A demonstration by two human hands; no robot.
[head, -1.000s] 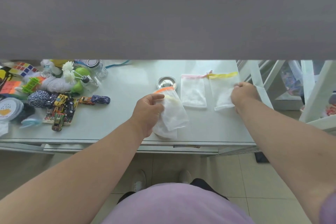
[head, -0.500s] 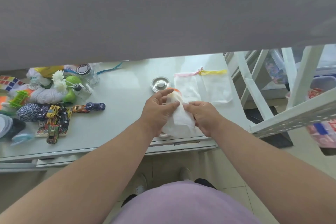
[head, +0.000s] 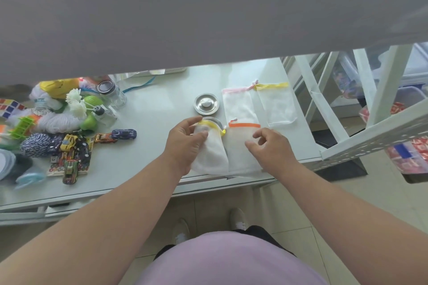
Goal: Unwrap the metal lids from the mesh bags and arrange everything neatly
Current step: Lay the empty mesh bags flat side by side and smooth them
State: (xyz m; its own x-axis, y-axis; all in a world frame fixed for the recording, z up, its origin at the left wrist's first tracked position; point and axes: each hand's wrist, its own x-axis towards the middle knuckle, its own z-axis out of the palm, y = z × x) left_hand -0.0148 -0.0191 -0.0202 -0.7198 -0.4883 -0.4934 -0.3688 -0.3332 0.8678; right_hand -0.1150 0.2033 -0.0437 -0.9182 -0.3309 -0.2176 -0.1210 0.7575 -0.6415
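Note:
A bare round metal lid (head: 206, 103) lies on the white table (head: 148, 146). To its right, a pink-trimmed mesh bag (head: 239, 109) and a yellow-trimmed mesh bag (head: 276, 105) lie flat side by side. Nearer me, an orange-trimmed mesh bag (head: 240, 152) lies flat, with my right hand (head: 271, 149) over it, fingers loosely apart and touching the mesh. My left hand (head: 185, 143) pinches the top of another yellow-trimmed bag (head: 209, 157). The rim of a second metal lid (head: 216, 121) shows at that bag's mouth.
Toy cars (head: 74, 148), yarn balls (head: 38, 144), a glass jar (head: 111, 93), puzzle cubes and green toys crowd the table's left side. A white metal rack (head: 370, 132) with plastic bins stands to the right. A grey shelf (head: 208, 11) overhangs the back of the table.
The bundle both hands held has come apart: the orange-trimmed bag now lies flat on the right, and the yellow-trimmed bag with a lid rim shows under my left hand.

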